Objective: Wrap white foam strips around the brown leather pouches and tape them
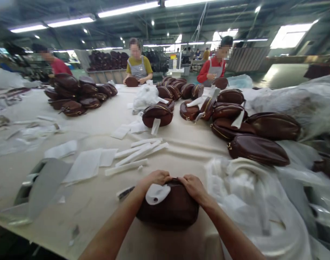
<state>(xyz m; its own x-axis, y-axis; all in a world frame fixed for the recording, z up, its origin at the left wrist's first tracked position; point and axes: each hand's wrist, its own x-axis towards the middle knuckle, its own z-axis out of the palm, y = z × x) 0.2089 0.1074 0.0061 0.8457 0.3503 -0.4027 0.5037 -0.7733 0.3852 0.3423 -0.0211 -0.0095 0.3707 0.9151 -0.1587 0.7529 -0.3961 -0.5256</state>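
Observation:
A dark brown leather bag (178,209) stands at the near edge of the table, between my forearms. My left hand (158,177) is closed on its top edge, left of the middle. On the right part of the same edge, my right hand (192,185) grips with bent fingers. A piece of white wrapping (157,194) with a dark spot lies against the bag's near side, beside my left wrist. The bag's far side and most of my fingertips are hidden.
White paper rolls (139,153) and sheets (85,164) lie ahead to the left. Brown bags (258,148) are heaped at the right, others (73,90) at the far left. White foam sheeting (251,195) fills the right. Co-workers (140,66) stand across the table.

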